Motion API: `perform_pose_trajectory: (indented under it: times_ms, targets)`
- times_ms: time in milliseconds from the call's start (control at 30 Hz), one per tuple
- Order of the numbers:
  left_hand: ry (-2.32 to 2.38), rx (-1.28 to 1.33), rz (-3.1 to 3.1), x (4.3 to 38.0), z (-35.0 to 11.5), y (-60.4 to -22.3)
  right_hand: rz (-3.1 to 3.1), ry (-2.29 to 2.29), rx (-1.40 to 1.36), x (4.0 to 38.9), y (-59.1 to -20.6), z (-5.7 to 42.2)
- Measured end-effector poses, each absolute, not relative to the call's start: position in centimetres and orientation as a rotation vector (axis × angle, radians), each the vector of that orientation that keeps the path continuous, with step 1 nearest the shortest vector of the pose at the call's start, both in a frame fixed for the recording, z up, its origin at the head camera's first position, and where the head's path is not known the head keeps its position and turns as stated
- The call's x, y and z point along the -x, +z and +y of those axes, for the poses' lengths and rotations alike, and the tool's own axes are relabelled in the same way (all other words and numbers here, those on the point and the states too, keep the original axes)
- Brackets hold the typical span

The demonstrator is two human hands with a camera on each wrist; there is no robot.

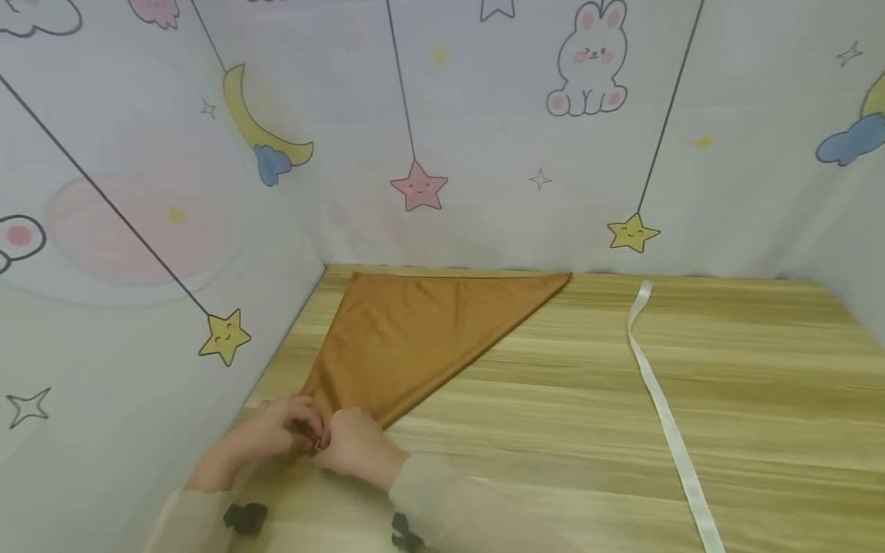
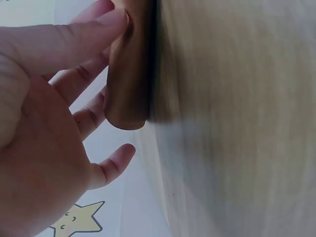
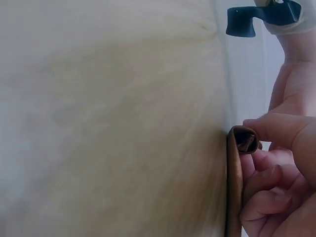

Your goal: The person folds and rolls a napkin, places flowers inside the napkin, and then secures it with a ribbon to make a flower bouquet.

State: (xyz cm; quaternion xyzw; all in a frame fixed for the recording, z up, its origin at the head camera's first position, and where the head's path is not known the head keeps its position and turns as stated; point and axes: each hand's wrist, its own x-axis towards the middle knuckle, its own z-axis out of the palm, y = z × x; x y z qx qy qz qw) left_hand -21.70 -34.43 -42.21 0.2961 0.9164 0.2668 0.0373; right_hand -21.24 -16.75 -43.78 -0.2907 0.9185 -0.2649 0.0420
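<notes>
A brown cloth (image 1: 415, 330), smooth and slightly shiny, lies as a folded triangle on the left part of the table. Both hands meet at its near corner. My left hand (image 1: 280, 430) pinches the cloth there; in the left wrist view, its thumb and fingers hold a rolled flap of cloth (image 2: 128, 89), the little finger standing apart. My right hand (image 1: 356, 445) grips the same corner from the right. Seen from the right wrist, the thumb presses a small hollow roll of cloth (image 3: 244, 139) above curled fingers (image 3: 266, 202).
A white ribbon (image 1: 664, 415) runs lengthwise along the right part of the wood-grain table (image 1: 546, 445). White curtains (image 1: 498, 138) printed with stars, moons and rabbits hang behind and at the left. Black mounts (image 1: 245, 518) sit on both cream sleeves (image 1: 422, 484).
</notes>
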Motion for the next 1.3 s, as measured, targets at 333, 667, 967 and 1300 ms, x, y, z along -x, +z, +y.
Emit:
perform_pose_trajectory:
  times_ms: [333, 667, 967, 1300]
  targets:
    - [0.708, -0.832, 2.787, 22.2, -34.5, -42.3, 2.598, -0.985, 1.02, 22.2, -44.4, -15.4]
    - [0.702, -0.811, 2.728, 23.0, -34.4, -42.4, 2.61, -1.034, 0.898, 22.2, -44.5, -15.3]
    - [0.591, -0.809, 2.814, 22.7, -33.7, -41.6, 2.674, -0.965, 0.751, 21.7, -44.1, -15.3]
    - [0.467, -0.786, 2.879, 22.9, -33.5, -42.3, 2.697, -0.969, 0.719, 21.8, -43.9, -15.2]
